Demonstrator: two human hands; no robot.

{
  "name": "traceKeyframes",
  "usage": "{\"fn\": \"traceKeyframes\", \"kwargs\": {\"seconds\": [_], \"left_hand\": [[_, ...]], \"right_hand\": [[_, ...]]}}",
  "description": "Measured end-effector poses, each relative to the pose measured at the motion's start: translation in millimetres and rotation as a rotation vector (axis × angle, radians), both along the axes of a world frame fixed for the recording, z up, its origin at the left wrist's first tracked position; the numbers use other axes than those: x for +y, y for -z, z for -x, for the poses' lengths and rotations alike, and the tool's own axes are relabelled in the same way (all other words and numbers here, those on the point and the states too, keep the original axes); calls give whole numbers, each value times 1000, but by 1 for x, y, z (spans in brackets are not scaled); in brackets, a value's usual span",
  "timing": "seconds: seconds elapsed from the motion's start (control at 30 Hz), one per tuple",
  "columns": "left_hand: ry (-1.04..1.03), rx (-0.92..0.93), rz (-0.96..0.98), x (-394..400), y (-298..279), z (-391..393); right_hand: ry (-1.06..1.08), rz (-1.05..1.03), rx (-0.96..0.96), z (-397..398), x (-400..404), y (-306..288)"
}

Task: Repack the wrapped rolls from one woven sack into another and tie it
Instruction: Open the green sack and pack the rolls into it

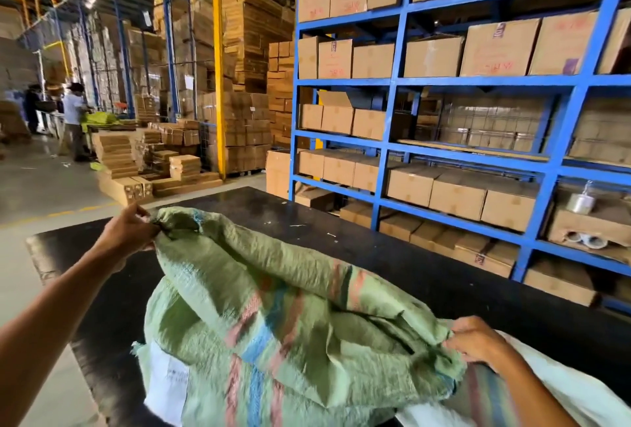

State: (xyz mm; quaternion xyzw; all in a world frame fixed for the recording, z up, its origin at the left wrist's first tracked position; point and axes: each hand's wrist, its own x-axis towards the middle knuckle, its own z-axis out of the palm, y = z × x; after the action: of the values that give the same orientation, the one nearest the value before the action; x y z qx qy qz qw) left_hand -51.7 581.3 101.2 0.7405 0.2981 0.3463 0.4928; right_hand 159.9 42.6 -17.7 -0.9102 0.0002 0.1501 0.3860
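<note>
A green woven sack (273, 317) with red and blue stripes lies bulging on the black table (444, 273). My left hand (128, 230) pinches its far corner at the upper left and holds it up. Nearer me, my right hand (478, 341) grips the sack's edge at the lower right. A white label (167, 379) is stuck on the sack's near side. Under my right arm lies a white sack (563, 389), partly hidden. No wrapped rolls show; the sack's contents are hidden.
Blue shelving (392, 140) full of cardboard boxes stands right behind the table. A tape roll (582, 203) and more rolls (584, 240) sit on its right shelves. Stacked cartons (177, 167) fill the floor at the back left, where two people (73, 119) stand.
</note>
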Motion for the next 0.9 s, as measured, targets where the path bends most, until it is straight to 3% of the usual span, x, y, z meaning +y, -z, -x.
{"fn": "traceKeyframes", "kwargs": {"seconds": [0.1, 0.17, 0.33, 0.43, 0.5, 0.6, 0.67, 0.73, 0.77, 0.83, 0.9], "left_hand": [[-56, 42, 25, 5, 9, -1], [-42, 57, 26, 5, 11, -3], [32, 93, 118, -18, 2, -7], [174, 61, 316, -37, -11, -4], [344, 51, 386, -42, -17, -2], [442, 14, 245, -52, -23, -1], [262, -21, 48, -49, -21, -2], [-117, 103, -279, -34, -16, 5], [-297, 186, -383, -21, -10, 7], [-414, 248, -374, -11, -1, 10], [-327, 214, -178, -13, 7, 3]], "right_hand": [[-13, 33, -120, 0, 8, 4], [-3, -64, -137, 6, 14, -12], [93, -628, 88, 11, 18, -57], [-57, -793, 235, 22, 16, -78], [-185, -716, 222, 26, 17, -84], [-267, -379, 84, 27, 19, -85], [-107, -150, -267, 17, 11, -86], [221, -83, -656, 3, -10, -87], [359, -78, -760, -3, -22, -89], [474, -54, -765, -14, -42, -87], [468, -215, -610, -46, -66, -65]]}}
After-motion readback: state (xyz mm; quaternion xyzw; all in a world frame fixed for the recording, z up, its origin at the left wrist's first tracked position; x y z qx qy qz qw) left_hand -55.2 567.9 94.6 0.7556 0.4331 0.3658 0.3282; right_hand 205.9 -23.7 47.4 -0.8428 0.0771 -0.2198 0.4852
